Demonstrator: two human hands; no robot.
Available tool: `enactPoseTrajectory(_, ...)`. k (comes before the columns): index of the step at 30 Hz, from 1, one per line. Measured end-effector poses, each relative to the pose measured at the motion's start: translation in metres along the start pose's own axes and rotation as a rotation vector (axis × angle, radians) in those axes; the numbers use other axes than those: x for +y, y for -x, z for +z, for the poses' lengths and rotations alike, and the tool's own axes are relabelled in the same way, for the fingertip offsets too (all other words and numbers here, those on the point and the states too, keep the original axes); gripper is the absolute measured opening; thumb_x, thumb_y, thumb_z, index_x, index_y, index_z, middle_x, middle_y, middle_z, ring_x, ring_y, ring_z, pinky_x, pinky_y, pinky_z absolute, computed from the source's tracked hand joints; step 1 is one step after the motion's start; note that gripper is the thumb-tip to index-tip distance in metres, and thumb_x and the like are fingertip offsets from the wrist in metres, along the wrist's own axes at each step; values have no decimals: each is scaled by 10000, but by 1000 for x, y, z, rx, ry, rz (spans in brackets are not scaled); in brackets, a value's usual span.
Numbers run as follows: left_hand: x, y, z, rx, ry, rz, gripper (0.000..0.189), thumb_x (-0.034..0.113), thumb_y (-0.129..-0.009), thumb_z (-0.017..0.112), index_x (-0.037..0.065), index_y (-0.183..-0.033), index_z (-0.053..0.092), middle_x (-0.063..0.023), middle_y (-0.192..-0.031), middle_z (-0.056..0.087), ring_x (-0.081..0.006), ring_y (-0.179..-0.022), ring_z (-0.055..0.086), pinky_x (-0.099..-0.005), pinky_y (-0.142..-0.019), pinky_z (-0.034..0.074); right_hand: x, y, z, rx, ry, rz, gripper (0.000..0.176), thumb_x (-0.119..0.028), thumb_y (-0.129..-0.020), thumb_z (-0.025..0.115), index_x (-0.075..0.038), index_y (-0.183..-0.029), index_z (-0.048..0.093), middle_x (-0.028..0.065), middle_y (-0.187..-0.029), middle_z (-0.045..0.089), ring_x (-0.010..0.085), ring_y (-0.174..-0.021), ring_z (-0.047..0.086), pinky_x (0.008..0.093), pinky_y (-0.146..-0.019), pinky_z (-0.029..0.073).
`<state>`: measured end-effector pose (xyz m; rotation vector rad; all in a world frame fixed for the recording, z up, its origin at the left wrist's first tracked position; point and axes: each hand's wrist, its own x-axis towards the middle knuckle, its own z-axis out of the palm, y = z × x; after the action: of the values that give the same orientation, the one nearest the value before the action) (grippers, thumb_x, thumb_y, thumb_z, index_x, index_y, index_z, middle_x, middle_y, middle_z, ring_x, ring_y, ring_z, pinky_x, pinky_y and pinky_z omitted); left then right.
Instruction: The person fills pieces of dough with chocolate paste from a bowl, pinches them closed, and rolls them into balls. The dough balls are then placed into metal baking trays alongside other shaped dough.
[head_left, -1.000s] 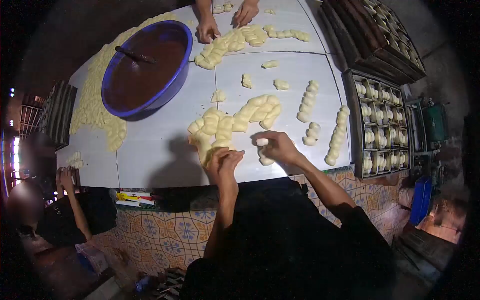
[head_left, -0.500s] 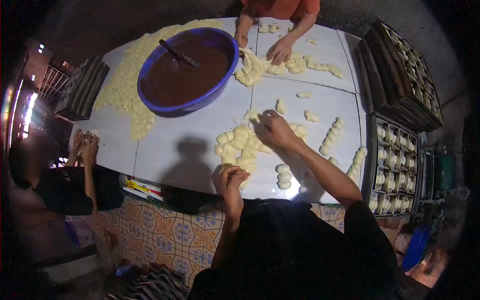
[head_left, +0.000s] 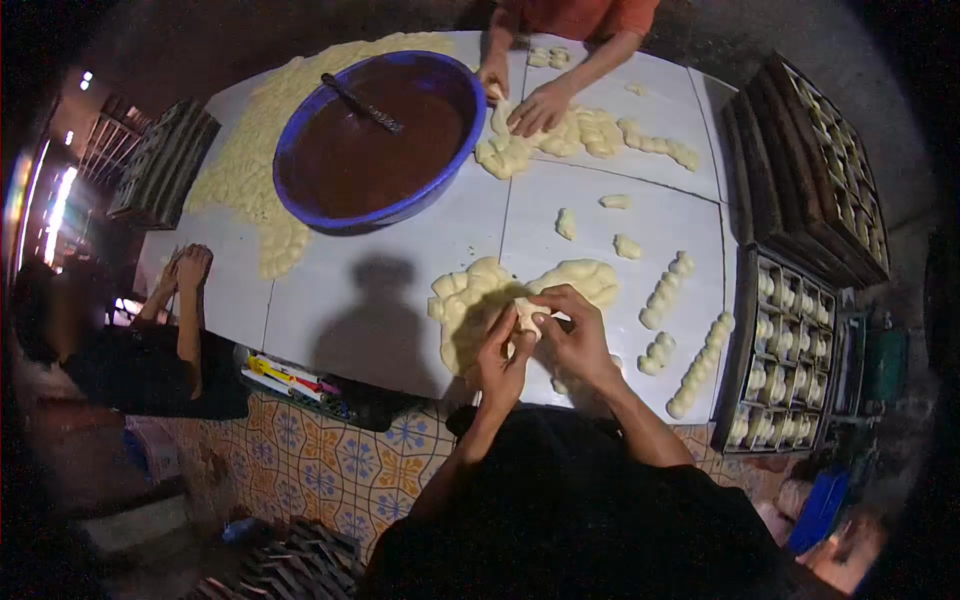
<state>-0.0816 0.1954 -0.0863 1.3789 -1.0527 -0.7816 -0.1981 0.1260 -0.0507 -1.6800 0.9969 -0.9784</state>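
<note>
A small piece of pale dough (head_left: pixel 528 314) is pinched between my two hands above the near part of the white table. My left hand (head_left: pixel 502 358) grips it from the left, and my right hand (head_left: pixel 578 340) has fingers closed on its other side. A lumpy dough mass (head_left: pixel 466 300) lies left of my hands, and a smoother dough mass (head_left: pixel 585 280) sits just behind my right hand. Further right are a row of dough balls (head_left: pixel 665 290), a longer row (head_left: pixel 702 365) and a short cluster (head_left: pixel 657 353). Some dough under my right wrist is mostly hidden.
A purple basin (head_left: pixel 290 185) of brown filling, with a dark-handled utensil (head_left: pixel 360 103), stands on the table (head_left: pixel 330 270). Dough pieces (head_left: pixel 235 165) spread beyond it. Trays of dough (head_left: pixel 787 350) line the right. Another person's hands (head_left: pixel 540 108) work dough opposite; another person (head_left: pixel 150 350) is at left.
My right hand has come back from the dough toward me, and my left has lifted and moved right. Both now meet around a dough piece. The person at left has brought their hands together.
</note>
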Motion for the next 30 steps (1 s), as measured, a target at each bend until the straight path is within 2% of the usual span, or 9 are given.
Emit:
enactPoseTrajectory(4,-4,2,13,55,218,-278,215,2,-851,632,-70,-1053,615,-94,-1146,582,-77,-920,535,-229,-743,460,15,12,-8,-5,27,220,216,-161,-894,591,-5,-1032,650,112,-1022,592,179,-933,570,290,-753,476)
enactPoseTrajectory(7,9,-5,3,-157,25,-344,230,53,-871,617,-24,-1088,607,-66,-1116,599,-79,-903,564,-227,-726,474,-1,5,-13,8,96,-49,262,-210,-900,558,-58,-1095,645,97,-1234,498,276,-1166,400,399,-994,321)
enactPoseTrajectory(10,-4,2,5,-72,1182,-806,310,181,-884,586,24,-1150,556,-79,-1083,609,-165,-884,602,-292,-767,506,2,18,4,-156,-203,-149,344,-285,-850,624,-88,-1132,624,92,-1263,506,283,-1212,381,411,-1033,283)
enactPoseTrajectory(14,20,-8,-8,-310,1651,-674,344,253,-899,577,58,-1180,549,-94,-1112,599,-206,-965,600,-347,-836,502,13,14,5,-190,-400,121,643,-258,-793,674,-107,-1358,409,103,-1405,352,284,-1271,342,411,-1062,291)
enactPoseTrajectory(16,26,-17,-12,-177,1317,-581,287,167,-912,576,0,-1145,577,-105,-1080,621,-194,-954,602,-310,-831,492,8,3,-9,-226,-294,44,785,-173,-767,683,-116,-1434,272,110,-1403,328,282,-1255,373,395,-1032,357)
enactPoseTrajectory(18,3,-31,-14,-104,1053,-382,271,102,-902,593,-23,-1142,589,-92,-1065,642,-155,-904,614,-260,-804,479,-2,-3,-17,-219,-204,90,775,-433,-856,608,-59,-1439,260,123,-1413,342,247,-1168,441,366,-997,365)
enactPoseTrajectory(20,11,-40,-12,-127,537,-269,224,34,-881,596,-52,-1087,619,-45,-962,656,-83,-848,569,-207,-780,439,3,-9,-18,-229,-280,54,657,-389,-913,546,-54,-1423,304,125,-1389,387,237,-1162,464,358,-984,374)
enactPoseTrajectory(25,9,-43,-18,-242,301,-279,217,55,-879,611,-44,-1070,637,-21,-913,650,-64,-815,551,-213,-741,442,6,-4,-9,-62,-286,153,236,-123,-862,632,-5,-1067,642,74,-1034,607,151,-916,546,292,-756,453)
enactPoseTrajectory(30,11,-23,-6,-28,318,-285,158,50,-844,668,-42,-972,676,-19,-854,659,-67,-784,561,-211,-699,450,-9,7,-13,34,-228,276,214,-150,-918,553,28,-1018,613,65,-1034,542,121,-956,509,285,-815,419)
